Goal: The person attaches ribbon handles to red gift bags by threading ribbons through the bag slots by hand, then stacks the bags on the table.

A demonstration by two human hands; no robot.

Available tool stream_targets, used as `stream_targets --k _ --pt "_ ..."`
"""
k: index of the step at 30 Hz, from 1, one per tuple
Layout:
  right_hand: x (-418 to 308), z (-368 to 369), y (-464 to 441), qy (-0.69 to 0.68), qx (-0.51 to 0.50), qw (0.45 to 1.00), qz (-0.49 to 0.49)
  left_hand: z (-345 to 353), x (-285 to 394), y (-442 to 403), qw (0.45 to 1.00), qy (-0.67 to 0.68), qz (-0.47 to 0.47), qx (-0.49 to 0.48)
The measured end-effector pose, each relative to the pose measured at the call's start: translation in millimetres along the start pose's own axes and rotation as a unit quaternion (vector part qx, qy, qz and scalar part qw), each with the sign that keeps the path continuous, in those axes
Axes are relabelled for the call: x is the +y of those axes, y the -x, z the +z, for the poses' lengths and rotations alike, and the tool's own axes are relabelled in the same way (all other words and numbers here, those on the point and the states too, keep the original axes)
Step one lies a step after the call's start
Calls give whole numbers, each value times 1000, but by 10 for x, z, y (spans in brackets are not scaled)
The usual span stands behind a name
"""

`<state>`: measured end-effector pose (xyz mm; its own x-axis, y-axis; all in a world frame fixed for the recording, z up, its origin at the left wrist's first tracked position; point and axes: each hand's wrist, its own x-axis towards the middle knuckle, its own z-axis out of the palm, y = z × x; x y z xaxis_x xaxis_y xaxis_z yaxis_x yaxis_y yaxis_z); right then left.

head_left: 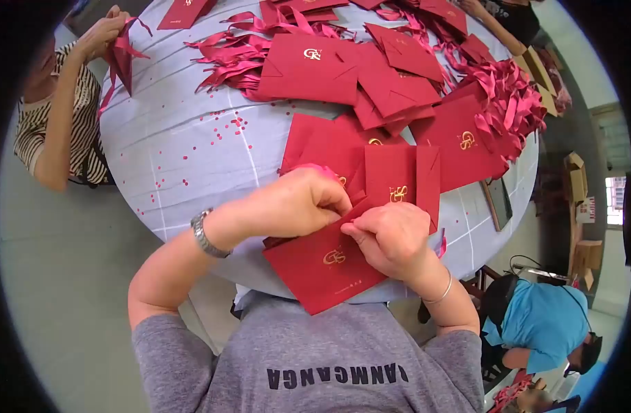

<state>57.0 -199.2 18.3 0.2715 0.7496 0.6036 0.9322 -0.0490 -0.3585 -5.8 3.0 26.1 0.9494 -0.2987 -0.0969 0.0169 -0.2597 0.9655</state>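
A red paper bag (322, 275) with a gold logo lies tilted at the table's near edge, its upper edge between my hands. My left hand (298, 203), below a metal watch, has its fingers pinched at that edge. Close beside it, my right hand (394, 237) pinches the same edge with thumb and forefinger. The fingertips partly hide what they grip. Just beyond my hands, another red bag (391, 168) with a gold logo lies among overlapping red bags. Some pink ribbon shows behind my left hand.
Stacked red bags (308, 69) with pink ribbons (515, 103) cover the far side of the round table (136, 138). Small red dots are scattered at left. A phone-like object (498, 203) lies at right. People stand or sit at far left, top right and lower right.
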Motion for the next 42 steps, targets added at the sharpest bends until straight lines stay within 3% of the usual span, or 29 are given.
stream_targets --k 2,4,6,10,12,16,18,21,25,27,34,36,37,39,42 --pt "-70 -30 26 1 -2 1000 9 49 59 55 992 -100 71 30" --pt "-109 -94 8 1 -6 1000 18 105 4 107 989 -109 94 33" --pt "-109 -224 -63 -90 -54 992 74 133 12 144 984 -133 116 38" --pt "-12 -338 -210 -139 -34 973 184 153 38 168 976 -154 143 52" --pt "5 -280 -232 -195 -141 954 177 172 57 185 973 -161 148 70" --pt "56 -242 -247 -233 -164 942 180 202 -10 251 967 -182 138 116" --pt "98 -216 -207 -202 -179 945 186 81 -108 283 927 -272 134 223" --pt "115 -180 -188 -196 -166 947 191 -108 -228 353 898 -308 104 295" --pt "113 -138 -195 -176 -157 955 183 -113 -297 388 888 -337 66 307" --pt "116 -132 -190 -140 -172 959 174 -144 -364 421 855 -362 55 368" --pt "131 -162 -132 -139 -173 959 179 -120 -290 673 864 -342 -15 370" --pt "134 -179 -81 -143 -150 963 172 50 -107 749 832 -340 -21 438" --pt "117 -229 -64 -141 -145 963 179 179 -71 819 836 -340 -17 430" --pt "53 -414 1 -110 -35 967 229 436 -29 958 877 -265 -26 399" --pt "119 -753 378 -115 -13 938 325 632 -2 926 910 -284 -34 299"
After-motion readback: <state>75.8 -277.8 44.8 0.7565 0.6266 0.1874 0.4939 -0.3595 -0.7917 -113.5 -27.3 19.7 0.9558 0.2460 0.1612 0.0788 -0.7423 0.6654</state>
